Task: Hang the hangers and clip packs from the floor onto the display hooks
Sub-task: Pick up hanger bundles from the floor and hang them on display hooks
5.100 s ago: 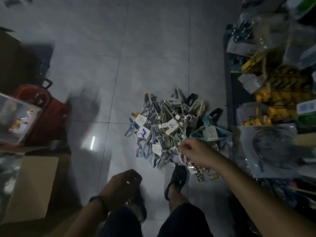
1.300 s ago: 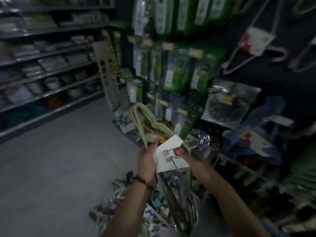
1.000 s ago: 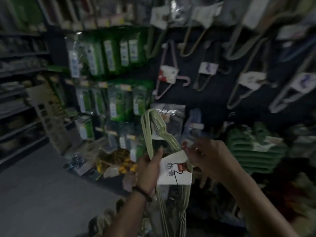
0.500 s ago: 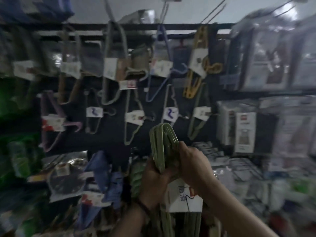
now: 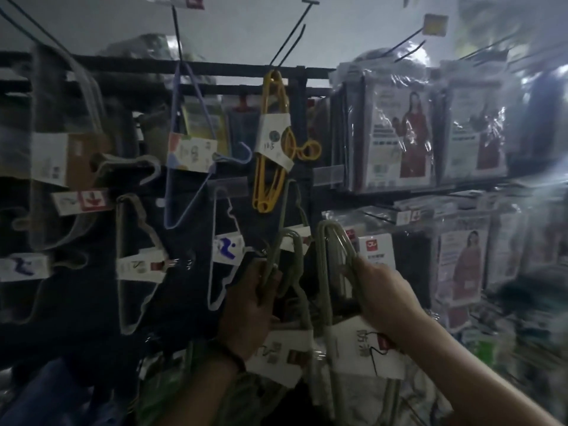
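Observation:
I face the dark display wall. My left hand [image 5: 250, 305] grips one bundle of pale green hangers [image 5: 287, 250] by the neck; its white label [image 5: 276, 348] hangs below. My right hand [image 5: 384, 299] grips a second green hanger bundle [image 5: 330, 256] just under its curved hooks, with a white label with red and black print [image 5: 365, 348] below my wrist. Both bundles are held upright, side by side, in front of hanging stock. Bare black display hooks [image 5: 289, 35] jut out near the top. The floor pile is out of view.
Hanger packs hang on the wall: a yellow one [image 5: 270, 139], a blue one [image 5: 184, 149], white and grey ones [image 5: 135, 256] to the left. Bagged garments in clear plastic [image 5: 396, 133] fill the hooks on the right. Price tag holders [image 5: 435, 24] sit on hook ends.
Half a second ago both hands clasped the green hangers together as one bunch. Now the hands are apart, each with its own bundle, and the view is closer to the wall.

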Demonstrator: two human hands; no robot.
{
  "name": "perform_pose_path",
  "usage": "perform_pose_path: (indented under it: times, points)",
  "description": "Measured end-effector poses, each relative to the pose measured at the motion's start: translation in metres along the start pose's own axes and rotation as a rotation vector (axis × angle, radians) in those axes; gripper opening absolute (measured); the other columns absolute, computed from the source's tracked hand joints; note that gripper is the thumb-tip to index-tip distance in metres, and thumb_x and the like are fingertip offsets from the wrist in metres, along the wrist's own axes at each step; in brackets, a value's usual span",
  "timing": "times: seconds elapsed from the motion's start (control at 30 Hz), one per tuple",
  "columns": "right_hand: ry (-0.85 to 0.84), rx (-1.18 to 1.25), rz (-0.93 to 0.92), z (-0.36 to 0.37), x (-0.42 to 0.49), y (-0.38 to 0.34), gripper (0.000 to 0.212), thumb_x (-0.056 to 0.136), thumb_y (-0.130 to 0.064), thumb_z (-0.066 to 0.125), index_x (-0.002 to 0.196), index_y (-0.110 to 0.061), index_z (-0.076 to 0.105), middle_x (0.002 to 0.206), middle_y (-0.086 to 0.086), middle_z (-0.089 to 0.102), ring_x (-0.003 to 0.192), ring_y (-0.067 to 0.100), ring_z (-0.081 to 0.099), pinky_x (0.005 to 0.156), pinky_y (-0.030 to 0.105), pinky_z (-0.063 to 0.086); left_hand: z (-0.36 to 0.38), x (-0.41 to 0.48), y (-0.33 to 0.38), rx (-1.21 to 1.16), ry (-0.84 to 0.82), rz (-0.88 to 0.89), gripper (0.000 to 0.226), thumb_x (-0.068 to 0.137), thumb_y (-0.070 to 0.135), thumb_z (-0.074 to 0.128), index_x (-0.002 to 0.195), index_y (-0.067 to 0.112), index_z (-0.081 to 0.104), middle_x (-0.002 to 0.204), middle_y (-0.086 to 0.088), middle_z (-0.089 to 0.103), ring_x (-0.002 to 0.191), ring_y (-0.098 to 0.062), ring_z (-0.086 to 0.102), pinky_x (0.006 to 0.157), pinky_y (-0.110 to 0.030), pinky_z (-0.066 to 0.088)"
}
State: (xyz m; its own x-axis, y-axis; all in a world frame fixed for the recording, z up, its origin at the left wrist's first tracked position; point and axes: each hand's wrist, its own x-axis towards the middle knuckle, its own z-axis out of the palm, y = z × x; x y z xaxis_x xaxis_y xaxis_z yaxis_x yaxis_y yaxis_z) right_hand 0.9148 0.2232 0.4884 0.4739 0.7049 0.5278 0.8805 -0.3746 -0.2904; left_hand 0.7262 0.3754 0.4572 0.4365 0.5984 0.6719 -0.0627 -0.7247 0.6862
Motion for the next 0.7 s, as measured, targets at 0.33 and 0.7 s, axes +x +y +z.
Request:
perform_pose_path:
  times: [0.33,0.7]
  points:
    - [0.007,-0.025,0.023,0.025,0.123,0.016,0.028,0.111,-0.044,0.037,0.103,-0.021,0.051,0.08,0.002,0.059,0.063,0.019,0.055,0.057,0.034,0.043,0.002,0.113,-0.045,0.19,-0.222,0.4,0.038,0.108,0.045,0.044,0.124,0.021,0.068,0.082,0.026,0.061,0.076,0.008,0.065,0.071,-0.014,0.052]
    - [0.275,0.055,-0.035,0.03,0.166,0.036,0.025,0.109,-0.042,0.045,0.097,-0.02,0.043,0.073,-0.002,0.057,0.059,0.022,0.049,0.054,0.035,0.033,0.061,0.142,-0.03,0.243,-0.247,0.46,0.041,0.107,0.051,0.037,0.144,0.068,0.037,0.141,0.055,0.038,0.13,0.025,0.041,0.108,-0.001,0.032]
